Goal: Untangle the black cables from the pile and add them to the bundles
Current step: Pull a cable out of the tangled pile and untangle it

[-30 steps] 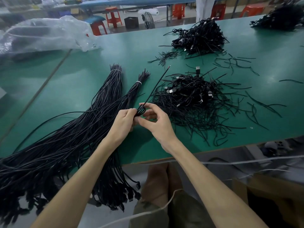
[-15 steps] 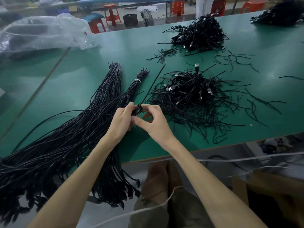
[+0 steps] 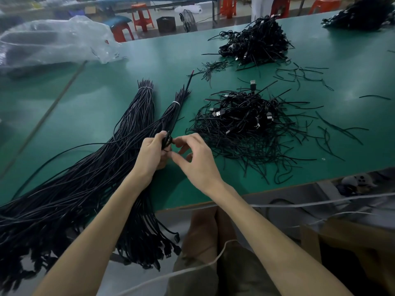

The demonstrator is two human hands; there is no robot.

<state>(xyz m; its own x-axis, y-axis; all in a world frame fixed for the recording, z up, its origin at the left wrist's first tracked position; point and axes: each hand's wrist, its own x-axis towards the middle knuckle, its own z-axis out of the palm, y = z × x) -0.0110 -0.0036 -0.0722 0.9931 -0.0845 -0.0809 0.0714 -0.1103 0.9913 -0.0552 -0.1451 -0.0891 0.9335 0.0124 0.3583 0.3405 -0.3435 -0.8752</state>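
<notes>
The black cable (image 3: 166, 141) sits just left of the frame's centre, its near end wound into a small loop. From there it runs straight up and to the right, and its bare, reddish tip lies on the green table (image 3: 102, 99). The left hand (image 3: 151, 155) holds the loop, with thumb and fingers curled round it. The right hand (image 3: 197, 162) is just beside it, fingers bent, index fingertip at the loop and thumb apart below. I cannot tell whether it actually pinches the cable.

Under and behind the left hand lie the bundles (image 3: 139, 113), two long sheaves each tied near the far end with a white tie. They spread toward the lower left, and their USB plugs hang over the table's near edge. Right of the hands is the pile (image 3: 245, 122), a tangle of black cables and plugs, with loose cut pieces (image 3: 333, 127) scattered beyond it.

A second heap (image 3: 256, 41) sits at upper centre-right and a third (image 3: 361, 16) in the upper right corner. A clear plastic bag (image 3: 53, 39) lies at upper left, with red stools (image 3: 142, 17) behind the table. A white cord (image 3: 213, 260) crosses the person's lap.
</notes>
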